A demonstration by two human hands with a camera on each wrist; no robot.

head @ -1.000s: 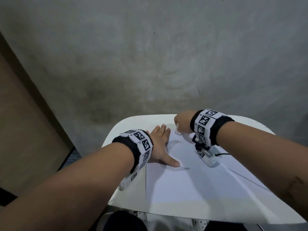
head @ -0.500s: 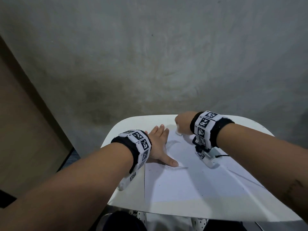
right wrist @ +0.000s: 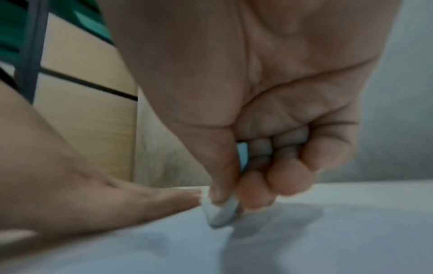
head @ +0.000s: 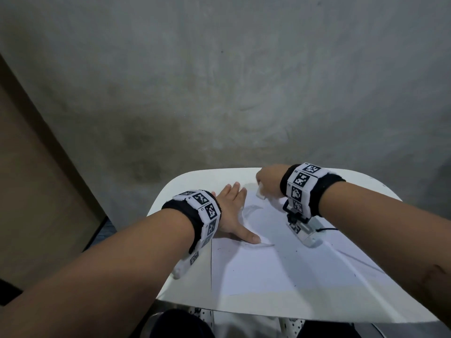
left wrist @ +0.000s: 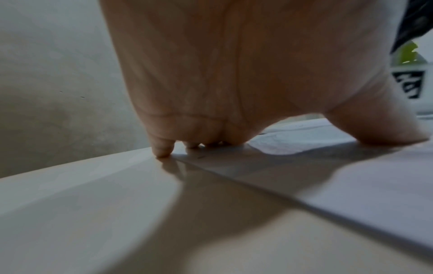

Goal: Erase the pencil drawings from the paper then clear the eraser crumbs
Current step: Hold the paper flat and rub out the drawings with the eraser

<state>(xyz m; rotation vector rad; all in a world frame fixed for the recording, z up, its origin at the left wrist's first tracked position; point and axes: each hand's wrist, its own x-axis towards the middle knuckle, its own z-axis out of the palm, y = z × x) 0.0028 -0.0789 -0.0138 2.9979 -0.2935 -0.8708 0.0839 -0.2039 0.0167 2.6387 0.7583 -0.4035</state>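
Observation:
A white sheet of paper (head: 280,264) lies on a small white table (head: 185,181). My left hand (head: 234,213) lies flat on the paper's far left part, fingers straight and thumb spread, holding the sheet down; the same hand (left wrist: 234,92) fills the left wrist view. My right hand (head: 268,181) pinches a white eraser (head: 260,192) and holds its tip on the paper near the far edge. In the right wrist view the eraser (right wrist: 220,213) sticks out below the thumb and curled fingers, touching the paper (right wrist: 304,241). Small dark specks dot the sheet.
A grey concrete wall (head: 219,81) stands right behind the table. A brown wooden panel (head: 31,179) runs along the left. The table's front edge (head: 292,315) is close to my body.
The right hand with the eraser shifted slightly over the paper's far edge. The left hand stayed pressed on the sheet.

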